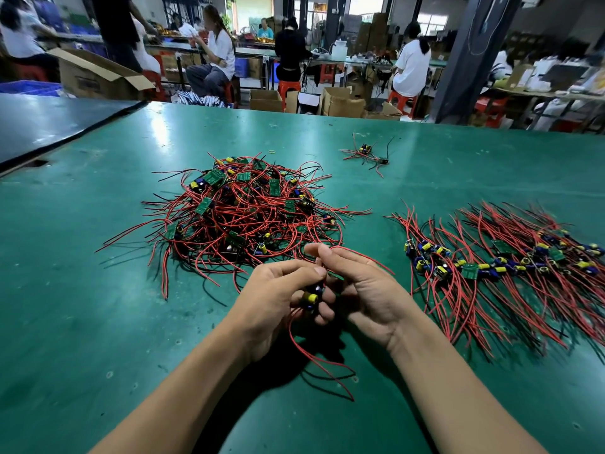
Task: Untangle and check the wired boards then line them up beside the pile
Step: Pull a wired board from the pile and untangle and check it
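Head view: the left hand (pixel 278 299) curls its fingers round 1 wired board (pixel 311 298) over the green table (pixel 98 322), while the right hand (pixel 363 286) pinches a red wire (pixel 360 257). The tangled pile (pixel 242 217) lies just beyond the hands, and the lined-up row (pixel 504 260) lies to its right.

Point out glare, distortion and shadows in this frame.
Head view: ceiling light glares off the green table beyond the pile; the wide lens bows its far edge; background people look soft; the left hand and right hand cast dark shadows below them.

Tangled pile (pixel 242 208), row (pixel 510 260) (seemingly aligned)
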A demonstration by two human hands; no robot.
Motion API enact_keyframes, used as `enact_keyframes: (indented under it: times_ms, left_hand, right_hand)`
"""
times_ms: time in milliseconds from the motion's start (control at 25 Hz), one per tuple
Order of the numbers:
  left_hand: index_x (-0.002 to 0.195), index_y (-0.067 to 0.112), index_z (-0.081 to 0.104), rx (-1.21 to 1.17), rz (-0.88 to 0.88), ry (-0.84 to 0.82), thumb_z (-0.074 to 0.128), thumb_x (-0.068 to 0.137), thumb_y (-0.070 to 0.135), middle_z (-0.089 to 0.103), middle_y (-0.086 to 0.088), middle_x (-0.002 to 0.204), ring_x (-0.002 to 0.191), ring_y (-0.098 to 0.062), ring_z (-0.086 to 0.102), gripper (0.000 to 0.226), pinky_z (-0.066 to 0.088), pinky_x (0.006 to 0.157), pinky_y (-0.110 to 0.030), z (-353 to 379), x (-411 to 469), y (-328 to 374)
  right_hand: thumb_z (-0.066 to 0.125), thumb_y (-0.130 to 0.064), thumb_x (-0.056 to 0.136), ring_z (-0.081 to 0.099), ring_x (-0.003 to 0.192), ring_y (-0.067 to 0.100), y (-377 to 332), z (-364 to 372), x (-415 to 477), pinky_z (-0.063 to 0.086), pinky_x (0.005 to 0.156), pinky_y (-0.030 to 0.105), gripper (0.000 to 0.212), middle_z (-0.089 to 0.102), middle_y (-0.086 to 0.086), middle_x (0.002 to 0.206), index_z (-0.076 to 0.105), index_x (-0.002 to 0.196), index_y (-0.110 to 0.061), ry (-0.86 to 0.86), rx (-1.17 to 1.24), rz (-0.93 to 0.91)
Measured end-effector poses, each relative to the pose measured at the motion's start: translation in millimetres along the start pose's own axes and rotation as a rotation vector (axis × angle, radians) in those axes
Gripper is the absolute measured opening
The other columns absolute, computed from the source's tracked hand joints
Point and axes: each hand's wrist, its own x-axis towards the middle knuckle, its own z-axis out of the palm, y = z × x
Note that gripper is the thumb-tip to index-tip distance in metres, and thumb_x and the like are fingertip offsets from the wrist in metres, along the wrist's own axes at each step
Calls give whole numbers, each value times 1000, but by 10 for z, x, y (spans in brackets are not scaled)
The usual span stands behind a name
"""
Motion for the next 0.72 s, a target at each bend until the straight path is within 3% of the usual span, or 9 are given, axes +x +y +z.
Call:
enact_keyframes:
  times_ms: [280, 520, 640, 720]
  left_hand:
    - [76, 7, 70, 255, 102, 75, 63, 89, 9, 67, -15, 66, 48, -25, 61, 15, 49, 51, -27, -12, 17, -98]
    - [88, 10, 74, 88, 27, -6, 65, 90, 16, 72, -17, 86, 65, -28, 69, 11, 58, 55, -31, 7, 19, -124]
    - [86, 14, 77, 131, 55, 7, 68, 86, 21, 72, -15, 83, 63, -26, 69, 11, 57, 62, -32, -1, 20, -127]
    - [82, 9, 76, 139, 118, 45, 67, 88, 13, 72, -15, 81, 60, -27, 67, 11, 57, 61, -32, -6, 27, -132]
  right_hand:
    - [71, -42, 85, 46, 42, 19, 35, -63, 61, 40, 44, 23, 27, 43, 3, 56, 79, 96, -18, 187, -202, -134]
    - [65, -44, 84, 52, 51, 4, -44, -41, 17, 41, 46, 17, 27, 57, -7, 70, 80, 84, -22, 92, -128, -99]
    - [64, -48, 86, 52, 48, 5, -34, -5, -11, 40, 41, 18, 30, 63, -6, 69, 80, 88, -23, 43, -173, -22]
    - [64, -52, 87, 49, 48, 6, -7, 19, -14, 39, 41, 18, 37, 63, -3, 67, 80, 93, -19, 38, -269, 7]
